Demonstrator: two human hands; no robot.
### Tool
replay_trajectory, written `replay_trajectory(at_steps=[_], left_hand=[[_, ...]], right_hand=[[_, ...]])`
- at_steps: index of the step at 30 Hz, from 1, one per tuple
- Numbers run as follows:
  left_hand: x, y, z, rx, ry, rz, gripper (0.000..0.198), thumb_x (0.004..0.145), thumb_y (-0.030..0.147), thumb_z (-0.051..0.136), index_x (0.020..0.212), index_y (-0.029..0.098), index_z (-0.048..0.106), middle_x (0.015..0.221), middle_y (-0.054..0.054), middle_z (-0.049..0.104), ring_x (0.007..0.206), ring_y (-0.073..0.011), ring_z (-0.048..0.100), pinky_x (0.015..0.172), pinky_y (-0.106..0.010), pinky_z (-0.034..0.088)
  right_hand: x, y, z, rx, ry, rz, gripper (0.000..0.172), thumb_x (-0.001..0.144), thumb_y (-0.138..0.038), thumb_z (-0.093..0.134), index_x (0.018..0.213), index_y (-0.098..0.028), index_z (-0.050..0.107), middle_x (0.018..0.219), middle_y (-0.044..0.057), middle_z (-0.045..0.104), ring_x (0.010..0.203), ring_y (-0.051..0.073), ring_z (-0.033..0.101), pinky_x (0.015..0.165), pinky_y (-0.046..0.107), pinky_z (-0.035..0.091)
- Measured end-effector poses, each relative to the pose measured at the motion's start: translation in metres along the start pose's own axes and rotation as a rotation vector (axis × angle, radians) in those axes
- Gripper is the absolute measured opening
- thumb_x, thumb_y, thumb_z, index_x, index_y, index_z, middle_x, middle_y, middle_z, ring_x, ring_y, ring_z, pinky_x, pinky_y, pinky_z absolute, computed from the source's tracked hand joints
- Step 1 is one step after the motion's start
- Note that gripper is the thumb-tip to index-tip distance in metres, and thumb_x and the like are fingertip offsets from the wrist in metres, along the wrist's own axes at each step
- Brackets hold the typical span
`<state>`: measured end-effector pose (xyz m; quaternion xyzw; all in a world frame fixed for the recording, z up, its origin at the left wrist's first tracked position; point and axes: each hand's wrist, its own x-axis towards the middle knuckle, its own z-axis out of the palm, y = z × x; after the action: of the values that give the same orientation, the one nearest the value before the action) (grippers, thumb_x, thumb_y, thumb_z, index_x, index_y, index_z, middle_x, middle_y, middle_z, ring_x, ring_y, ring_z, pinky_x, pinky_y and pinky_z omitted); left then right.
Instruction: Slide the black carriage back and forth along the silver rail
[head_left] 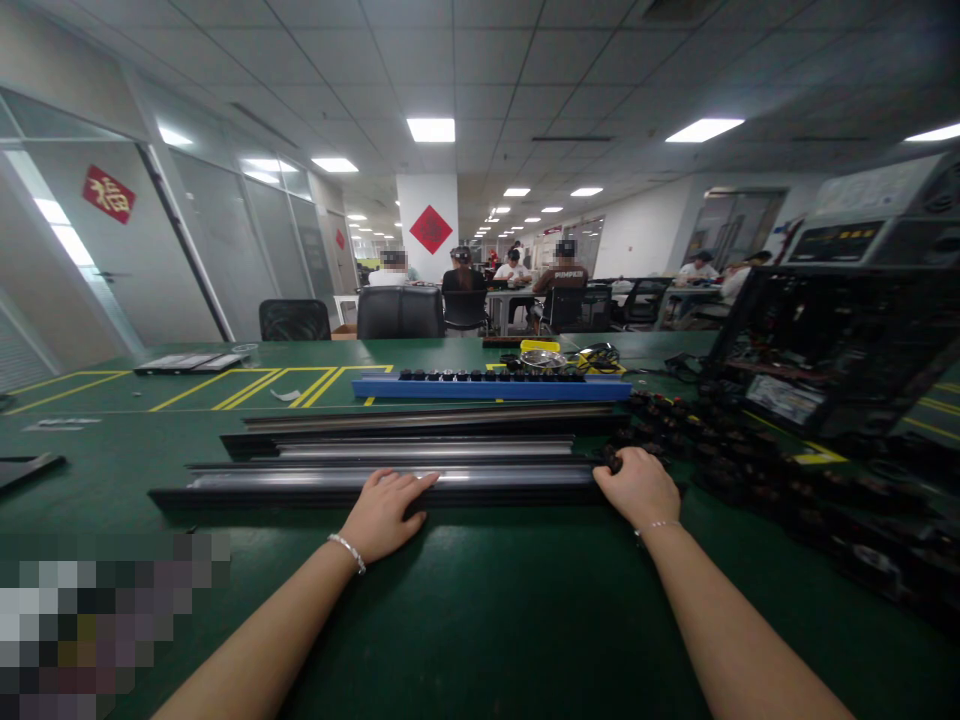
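A long black rail with a shiny metallic channel [517,480] lies crosswise in front of me. My left hand [384,515] rests on it left of the middle, fingers stretched out and the thumb lower, by the near edge. At the rail's right end, my right hand [641,488] is closed around a small black part [615,461], mostly hidden by the fingers. I cannot tell whether that part is joined to the rail. Two similar rails lie just behind, a shorter-looking silver and black one [427,448] and a dark one [420,420].
Behind the rails is a blue bar [491,390] carrying a row of black pieces. Many black parts [750,450] are heaped on the right, near an open-sided black equipment case [795,350]. A yellow tray [541,346] and cables [600,356] lie farther back. People sit beyond the green table [480,620].
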<state>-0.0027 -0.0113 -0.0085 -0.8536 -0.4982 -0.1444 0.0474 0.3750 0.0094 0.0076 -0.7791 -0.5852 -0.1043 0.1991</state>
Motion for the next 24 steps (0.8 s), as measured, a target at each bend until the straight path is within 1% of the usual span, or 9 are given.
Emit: replay_trajectory(at_steps=[11, 16, 24], left_hand=[[0.0005, -0.0006, 0.0020, 0.003, 0.007, 0.000, 0.056, 0.077, 0.032, 0.050, 0.131, 0.033, 0.037, 0.107, -0.001, 0.062, 0.099, -0.0195, 0.053, 0.099, -0.042, 0.025], [0.0008, -0.0006, 0.0017, 0.010, 0.009, 0.000, 0.056, 0.077, 0.032, 0.051, 0.131, 0.033, 0.037, 0.108, -0.001, 0.062, 0.100, -0.0198, 0.053, 0.099, -0.042, 0.025], [0.0003, 0.0002, 0.0006, 0.015, 0.019, -0.003, 0.055, 0.076, 0.031, 0.052, 0.130, 0.033, 0.038, 0.103, 0.000, 0.063, 0.096, -0.0194, 0.053, 0.098, -0.042, 0.026]], right_hand=[[-0.0014, -0.0022, -0.0006, -0.045, 0.005, 0.007, 0.027, 0.074, -0.036, 0.044, 0.085, -0.016, 0.058, 0.090, 0.011, 0.057, 0.090, 0.025, 0.050, 0.070, 0.033, 0.038], [-0.0017, -0.0048, -0.0018, -0.013, 0.014, 0.021, 0.026, 0.074, -0.037, 0.045, 0.088, -0.018, 0.054, 0.088, 0.009, 0.059, 0.088, 0.024, 0.051, 0.070, 0.033, 0.037], [-0.0007, -0.0029, -0.0005, 0.039, 0.063, 0.066, 0.026, 0.073, -0.035, 0.046, 0.090, -0.018, 0.052, 0.088, 0.009, 0.059, 0.088, 0.024, 0.053, 0.071, 0.032, 0.037]])
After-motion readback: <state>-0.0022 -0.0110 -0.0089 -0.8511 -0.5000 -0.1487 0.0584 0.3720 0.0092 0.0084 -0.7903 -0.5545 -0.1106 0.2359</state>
